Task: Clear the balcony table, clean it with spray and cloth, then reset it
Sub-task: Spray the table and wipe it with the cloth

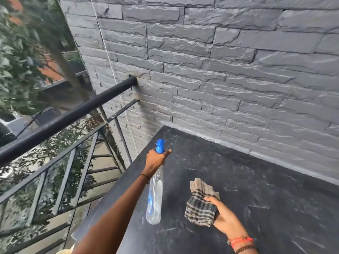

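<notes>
A dark, scuffed balcony table [247, 189] fills the lower right, its far edge against the stone wall. My left hand [156, 159] grips the neck of a clear spray bottle [155, 200] with a blue trigger head, held over the table's left side with the nozzle pointing away. My right hand [222, 216] holds a bunched checked cloth [200, 204] just above the tabletop, to the right of the bottle. Whitish streaks and smears mark the table surface.
A grey stacked-stone wall [220, 70] rises behind the table. A black metal railing [64, 118] with a thick round top bar runs along the left, close to the table's left edge. Trees and buildings lie beyond it. A thin white cord [110, 57] hangs down the wall.
</notes>
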Demonstrator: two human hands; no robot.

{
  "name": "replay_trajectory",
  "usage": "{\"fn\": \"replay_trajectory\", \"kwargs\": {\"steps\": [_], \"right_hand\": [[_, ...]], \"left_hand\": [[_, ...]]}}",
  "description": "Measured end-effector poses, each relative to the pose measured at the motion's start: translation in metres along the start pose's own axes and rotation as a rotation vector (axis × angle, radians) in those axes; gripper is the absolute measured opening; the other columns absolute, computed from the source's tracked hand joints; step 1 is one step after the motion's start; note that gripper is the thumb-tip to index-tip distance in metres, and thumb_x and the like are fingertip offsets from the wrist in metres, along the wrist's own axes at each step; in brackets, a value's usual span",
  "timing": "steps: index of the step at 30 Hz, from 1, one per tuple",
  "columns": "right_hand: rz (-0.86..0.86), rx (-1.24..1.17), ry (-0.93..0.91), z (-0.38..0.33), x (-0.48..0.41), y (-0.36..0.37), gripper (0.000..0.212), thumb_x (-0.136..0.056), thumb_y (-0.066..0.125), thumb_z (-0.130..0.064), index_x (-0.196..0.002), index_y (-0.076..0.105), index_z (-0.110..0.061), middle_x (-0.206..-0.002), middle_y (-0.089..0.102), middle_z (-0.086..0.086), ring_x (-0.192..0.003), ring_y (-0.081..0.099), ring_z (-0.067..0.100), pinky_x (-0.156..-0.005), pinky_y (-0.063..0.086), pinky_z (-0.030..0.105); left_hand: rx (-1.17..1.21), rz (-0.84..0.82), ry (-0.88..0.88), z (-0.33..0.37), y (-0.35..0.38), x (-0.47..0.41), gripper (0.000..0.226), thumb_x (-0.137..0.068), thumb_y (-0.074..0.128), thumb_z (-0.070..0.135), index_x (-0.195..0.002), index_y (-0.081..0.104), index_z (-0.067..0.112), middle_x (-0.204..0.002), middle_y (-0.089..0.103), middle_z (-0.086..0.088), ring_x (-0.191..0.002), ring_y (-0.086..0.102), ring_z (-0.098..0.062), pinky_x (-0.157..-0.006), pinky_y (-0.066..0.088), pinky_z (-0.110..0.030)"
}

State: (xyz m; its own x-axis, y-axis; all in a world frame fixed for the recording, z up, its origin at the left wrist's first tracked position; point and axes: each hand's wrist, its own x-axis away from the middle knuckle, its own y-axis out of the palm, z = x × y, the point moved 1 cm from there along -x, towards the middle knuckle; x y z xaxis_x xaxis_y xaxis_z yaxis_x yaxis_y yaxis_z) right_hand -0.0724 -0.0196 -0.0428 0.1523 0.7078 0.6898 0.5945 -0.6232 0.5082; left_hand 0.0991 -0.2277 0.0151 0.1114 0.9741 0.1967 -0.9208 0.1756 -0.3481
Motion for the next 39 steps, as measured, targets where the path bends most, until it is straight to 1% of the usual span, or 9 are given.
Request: {"fn": "replay_trajectory", "kwargs": {"steps": [8,11,14,18,22,26,30,35,39], "right_hand": [[0.064,-0.065,-0.006,-0.014,-0.026,-0.003,0.025,-0.081,0.063,-0.001,-0.106,0.066,0.001,-0.099,0.071,0.024,-0.085,0.072,0.033,-0.081,0.054,0.049],[0.056,-0.095,-0.008,-0.019,-0.036,-0.005,0.028,-0.082,0.063,-0.001,-0.111,0.065,0.001,-0.110,0.068,0.025,-0.099,0.067,0.036,-0.090,0.051,0.052],[0.060,-0.118,-0.003,-0.022,-0.042,-0.007,0.032,-0.082,0.064,-0.001,-0.115,0.063,0.002,-0.115,0.065,0.027,-0.107,0.063,0.038,-0.095,0.048,0.054],[0.043,-0.126,-0.022,-0.028,-0.047,-0.005,0.040,-0.084,0.062,-0.002,-0.123,0.059,0.001,-0.124,0.061,0.025,-0.116,0.058,0.038,-0.103,0.042,0.054],[0.041,-0.115,-0.035,-0.031,-0.047,-0.003,0.046,-0.081,0.062,-0.001,-0.127,0.056,0.002,-0.126,0.059,0.026,-0.119,0.055,0.038,-0.106,0.039,0.054],[0.115,-0.077,-0.013,-0.030,-0.048,0.001,0.044,-0.082,0.064,0.001,-0.125,0.057,0.002,-0.119,0.062,0.025,-0.116,0.058,0.039,-0.103,0.042,0.055],[0.128,-0.039,0.015,-0.024,-0.043,0.009,0.044,-0.080,0.066,0.001,-0.124,0.058,0.002,-0.118,0.063,0.025,-0.112,0.060,0.038,-0.100,0.045,0.054],[0.083,-0.006,0.039,-0.007,-0.033,0.017,0.041,-0.082,0.065,0.001,-0.122,0.059,0.001,-0.120,0.062,0.025,-0.115,0.059,0.038,-0.102,0.043,0.055],[0.038,0.036,0.063,0.008,-0.028,0.025,0.031,-0.084,0.062,0.000,-0.115,0.062,0.000,-0.117,0.063,0.024,-0.113,0.059,0.038,-0.103,0.042,0.055]], "left_hand": [[-0.054,-0.058,-0.033,0.015,0.030,-0.067,0.029,-0.082,0.073,0.031,-0.077,0.062,0.005,-0.066,0.057,-0.009,-0.061,0.051,-0.020,-0.062,0.040,-0.030],[-0.056,-0.087,-0.044,0.021,0.044,-0.084,0.029,-0.082,0.074,0.031,-0.072,0.062,0.006,-0.071,0.061,-0.010,-0.064,0.054,-0.021,-0.065,0.043,-0.030],[-0.102,-0.155,-0.041,0.026,0.060,-0.093,0.029,-0.082,0.074,0.030,-0.064,0.061,0.011,-0.065,0.062,-0.005,-0.050,0.054,-0.011,-0.056,0.045,-0.019],[-0.099,-0.242,-0.024,0.031,0.076,-0.093,0.026,-0.082,0.075,0.030,-0.079,0.067,0.005,-0.076,0.067,-0.007,-0.043,0.054,-0.003,-0.052,0.046,-0.015],[-0.194,-0.278,-0.007,0.030,0.083,-0.080,0.038,-0.081,0.074,0.038,-0.061,0.056,0.010,-0.058,0.058,-0.004,-0.048,0.052,-0.010,-0.045,0.038,-0.012],[-0.203,-0.318,-0.011,0.019,0.076,-0.062,0.046,-0.082,0.072,0.041,-0.085,0.069,-0.005,-0.063,0.060,-0.009,-0.058,0.055,-0.015,-0.057,0.042,-0.021],[-0.204,-0.231,-0.033,0.004,0.054,-0.042,0.041,-0.082,0.072,0.041,-0.062,0.057,0.009,-0.052,0.056,-0.004,-0.048,0.050,-0.010,-0.050,0.039,-0.019],[-0.122,-0.055,-0.051,-0.017,0.009,-0.016,0.043,-0.083,0.073,0.033,-0.081,0.067,-0.009,-0.068,0.064,-0.015,-0.059,0.056,-0.022,-0.064,0.046,-0.032],[-0.142,0.020,-0.067,-0.030,-0.024,-0.001,0.037,-0.081,0.074,0.036,-0.068,0.060,0.005,-0.066,0.062,-0.015,-0.061,0.056,-0.023,-0.069,0.051,-0.041]]}}
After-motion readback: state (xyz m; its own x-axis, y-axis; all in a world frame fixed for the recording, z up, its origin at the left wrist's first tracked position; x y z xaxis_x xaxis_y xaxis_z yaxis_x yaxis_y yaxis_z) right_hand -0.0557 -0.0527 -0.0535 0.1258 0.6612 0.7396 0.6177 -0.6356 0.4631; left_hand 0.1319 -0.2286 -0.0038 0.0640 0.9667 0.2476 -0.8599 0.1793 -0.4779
